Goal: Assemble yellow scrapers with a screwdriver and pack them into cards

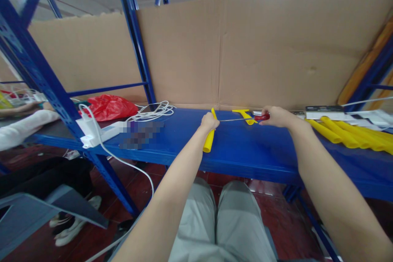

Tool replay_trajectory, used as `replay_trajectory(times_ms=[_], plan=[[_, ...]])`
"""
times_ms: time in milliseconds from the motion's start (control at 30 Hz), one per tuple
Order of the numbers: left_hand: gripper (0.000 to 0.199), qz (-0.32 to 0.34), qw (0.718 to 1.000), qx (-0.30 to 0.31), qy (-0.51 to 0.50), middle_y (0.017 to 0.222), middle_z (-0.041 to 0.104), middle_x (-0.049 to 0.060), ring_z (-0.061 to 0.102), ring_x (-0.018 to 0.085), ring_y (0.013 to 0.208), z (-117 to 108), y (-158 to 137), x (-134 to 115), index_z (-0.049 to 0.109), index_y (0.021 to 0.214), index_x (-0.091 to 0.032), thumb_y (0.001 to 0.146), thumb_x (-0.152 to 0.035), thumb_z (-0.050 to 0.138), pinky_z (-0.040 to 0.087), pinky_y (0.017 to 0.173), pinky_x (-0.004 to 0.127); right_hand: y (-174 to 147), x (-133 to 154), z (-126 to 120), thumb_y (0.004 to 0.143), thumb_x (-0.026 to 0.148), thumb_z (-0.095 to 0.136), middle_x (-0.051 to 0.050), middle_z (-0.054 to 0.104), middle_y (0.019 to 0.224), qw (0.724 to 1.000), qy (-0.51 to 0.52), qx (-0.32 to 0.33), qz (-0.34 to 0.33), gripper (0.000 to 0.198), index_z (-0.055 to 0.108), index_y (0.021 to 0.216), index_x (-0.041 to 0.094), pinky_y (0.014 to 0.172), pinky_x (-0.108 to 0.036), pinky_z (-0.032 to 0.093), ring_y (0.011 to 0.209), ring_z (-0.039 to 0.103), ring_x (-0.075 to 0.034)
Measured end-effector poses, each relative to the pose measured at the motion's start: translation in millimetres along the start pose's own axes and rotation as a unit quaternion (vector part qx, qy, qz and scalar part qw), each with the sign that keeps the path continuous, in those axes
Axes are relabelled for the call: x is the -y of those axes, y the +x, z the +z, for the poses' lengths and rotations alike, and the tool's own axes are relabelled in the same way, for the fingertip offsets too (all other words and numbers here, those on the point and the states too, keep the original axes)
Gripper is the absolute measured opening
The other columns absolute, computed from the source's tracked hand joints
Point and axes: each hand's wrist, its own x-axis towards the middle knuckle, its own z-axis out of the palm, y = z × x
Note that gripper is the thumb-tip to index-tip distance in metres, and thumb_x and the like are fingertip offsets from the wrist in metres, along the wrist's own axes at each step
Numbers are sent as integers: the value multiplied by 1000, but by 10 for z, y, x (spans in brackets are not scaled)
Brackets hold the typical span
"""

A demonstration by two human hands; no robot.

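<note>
Far to the left of the yellow tube (208, 144) is another person's white sleeve (27, 127). Nearer, on the tube's left, are a white power strip (107, 132), a red bag (109, 107) and some curled white wires (158, 111). The left hand (210, 122) is wrapped around the tube, over the blue table (236, 143). Just right of the tube, a thin metal rod leads to the red handle of a screwdriver (261, 118). The hand hides its tip. A T-shaped yellow piece (244, 114) is right of the tube too. The right hand (276, 116) grips the red handle. Farthest right of the tube, more yellow tubes (353, 132) sit in a row.
</note>
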Motion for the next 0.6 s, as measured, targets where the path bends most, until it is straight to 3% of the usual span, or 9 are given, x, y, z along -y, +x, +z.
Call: replay_trajectory(times_ms=[167,400,600], plan=[[31,12,999,-25,32,95,72,19,69,26,94,-34,54,14,64,105,-6,74,-11,67,53,76,27,13,68,33,70,28,61,-6,68,79,999,-28,-30,-14,21,61,90,21,50,-25,34,61,58,-17],[10,-2,1000,6,-26,85,72,19,71,24,76,-109,94,91,67,85,-5,75,-7,64,52,62,26,-25,-13,50,71,36,66,-6,71,85,990,56,-65,-109,16,69,77,22,67,-30,46,77,63,-22],[7,-5,998,19,-63,87,72,18,70,20,71,-130,86,144,66,82,-4,77,-8,64,48,55,22,-43,-27,152,65,41,73,-6,72,84,980,177,-66,-54,23,71,75,21,74,-33,49,80,65,-23]])
